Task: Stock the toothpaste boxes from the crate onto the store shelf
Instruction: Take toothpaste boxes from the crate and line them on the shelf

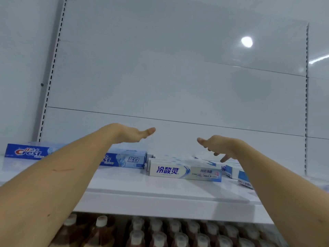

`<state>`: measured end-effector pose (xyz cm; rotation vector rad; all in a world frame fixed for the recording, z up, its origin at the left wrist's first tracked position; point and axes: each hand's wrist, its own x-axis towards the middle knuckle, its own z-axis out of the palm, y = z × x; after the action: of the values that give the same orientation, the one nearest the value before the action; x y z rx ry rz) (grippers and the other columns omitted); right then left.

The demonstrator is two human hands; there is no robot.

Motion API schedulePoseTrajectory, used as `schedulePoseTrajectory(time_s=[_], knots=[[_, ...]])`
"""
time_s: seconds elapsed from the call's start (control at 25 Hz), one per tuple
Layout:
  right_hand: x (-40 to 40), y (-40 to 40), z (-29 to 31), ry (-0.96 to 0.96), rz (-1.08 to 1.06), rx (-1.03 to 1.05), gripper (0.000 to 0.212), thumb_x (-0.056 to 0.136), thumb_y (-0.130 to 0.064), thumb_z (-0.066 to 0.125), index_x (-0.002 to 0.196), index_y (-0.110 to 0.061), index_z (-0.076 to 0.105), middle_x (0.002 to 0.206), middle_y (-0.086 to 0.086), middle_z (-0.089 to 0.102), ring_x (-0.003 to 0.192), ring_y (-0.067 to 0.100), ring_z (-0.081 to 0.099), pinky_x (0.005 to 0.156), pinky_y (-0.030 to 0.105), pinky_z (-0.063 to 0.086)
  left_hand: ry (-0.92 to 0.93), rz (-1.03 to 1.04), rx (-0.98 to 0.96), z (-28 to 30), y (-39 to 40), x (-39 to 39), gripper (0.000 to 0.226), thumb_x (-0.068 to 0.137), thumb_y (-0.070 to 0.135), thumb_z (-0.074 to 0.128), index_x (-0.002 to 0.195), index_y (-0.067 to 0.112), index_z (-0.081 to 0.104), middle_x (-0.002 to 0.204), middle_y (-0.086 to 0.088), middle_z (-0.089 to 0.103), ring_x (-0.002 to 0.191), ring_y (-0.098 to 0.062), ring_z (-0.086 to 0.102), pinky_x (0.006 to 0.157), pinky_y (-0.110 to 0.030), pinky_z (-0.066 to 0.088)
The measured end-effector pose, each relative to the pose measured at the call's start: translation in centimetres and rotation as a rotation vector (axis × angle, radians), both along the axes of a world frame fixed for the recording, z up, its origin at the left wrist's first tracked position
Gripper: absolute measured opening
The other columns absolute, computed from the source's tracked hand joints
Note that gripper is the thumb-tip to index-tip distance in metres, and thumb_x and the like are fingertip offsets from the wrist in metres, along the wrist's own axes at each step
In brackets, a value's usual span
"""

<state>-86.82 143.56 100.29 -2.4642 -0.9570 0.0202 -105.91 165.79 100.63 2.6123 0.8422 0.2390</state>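
White metal shelf (142, 186), back panel above it bare and glossy, slotted uprights at either side.

Blue toothpaste boxes (26, 152): lying flat at the left of the shelf, long side to the front. The left forearm crosses them and hides the middle of the row; only the two ends show, one with a red-and-white logo, the other (124, 160) with white characters.

White toothpaste boxes (185, 171): lying flat at the centre and right of the shelf, several deep. The front one reads clearly; those behind show only as edges. Boxes at the far right (233, 171) sit askew and are partly covered by the right forearm; their count cannot be made out.

Left hand (135, 134): raised above the blue boxes, fingers straight and together, thumb side up, holding nothing, touching nothing.

Right hand (217, 146): raised above the white boxes, fingers loosely spread and drooping toward them, holding nothing; whether a fingertip touches a box cannot be told.

Brown bottles (160, 232): pale caps, packed in rows on the level below, blurred, cut off by the lower edge and by both forearms.
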Motion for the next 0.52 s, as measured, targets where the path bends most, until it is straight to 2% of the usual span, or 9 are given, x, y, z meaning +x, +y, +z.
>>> schedulePoseTrajectory(time_s=[0.12, 0.24, 0.36, 0.44, 0.52], knots=[[-0.5, 3.4, -0.5, 0.066, -0.020, -0.073, 0.075, 0.095, -0.065, 0.032, 0.150, -0.015, 0.035, 0.154, 0.009, 0.037, 0.128, 0.031, 0.049, 0.098, 0.050, 0.048, 0.035, 0.031, -0.070, 0.5, 1.3, 0.4, 0.101, 0.075, 0.087, 0.010, 0.155, 0.027, 0.026, 0.160, -0.003, 0.027, 0.150, -0.025, 0.017, 0.120, -0.052, 0.015], [-1.6, 5.8, -0.4, 0.006, -0.013, -0.320, 0.066, 0.104, -0.051, 0.026, 0.154, -0.008, 0.025, 0.157, 0.015, 0.030, 0.139, 0.032, 0.038, 0.108, 0.043, 0.034, 0.182, 0.073, -0.132, 0.7, 1.9, 2.1, 0.103, 0.076, 0.088, 0.012, 0.155, 0.024, 0.024, 0.161, -0.006, 0.025, 0.150, -0.027, 0.018, 0.117, -0.057, 0.020], [-1.1, 7.5, 0.2, -0.127, -0.040, -0.471, 0.054, 0.108, -0.032, 0.026, 0.153, -0.004, 0.022, 0.159, 0.014, 0.026, 0.144, 0.030, 0.032, 0.111, 0.036, 0.029, 0.302, 0.084, -0.076, 0.6, 1.8, 4.2, 0.105, 0.078, 0.087, 0.014, 0.154, 0.016, 0.025, 0.156, -0.010, 0.032, 0.144, -0.028, 0.029, 0.106, -0.047, 0.031], [-0.3, 8.6, 0.0, -0.170, -0.057, -0.544, 0.050, 0.108, -0.027, 0.030, 0.153, -0.005, 0.025, 0.157, 0.013, 0.032, 0.138, 0.031, 0.039, 0.105, 0.036, 0.036, 0.351, 0.091, 0.036, -0.2, 2.1, 5.6, 0.106, 0.078, 0.088, 0.014, 0.151, 0.013, 0.031, 0.149, -0.011, 0.038, 0.135, -0.030, 0.039, 0.103, -0.038, 0.034], [0.3, 9.1, -0.6, -0.157, -0.065, -0.584, 0.050, 0.106, -0.028, 0.034, 0.151, -0.004, 0.030, 0.152, 0.014, 0.038, 0.126, 0.032, 0.048, 0.094, 0.035, 0.041, 0.372, 0.102, 0.103, -1.0, 3.0, 6.5, 0.107, 0.074, 0.091, 0.017, 0.146, 0.015, 0.037, 0.148, -0.011, 0.039, 0.131, -0.031, 0.044, 0.111, -0.040, 0.032]])
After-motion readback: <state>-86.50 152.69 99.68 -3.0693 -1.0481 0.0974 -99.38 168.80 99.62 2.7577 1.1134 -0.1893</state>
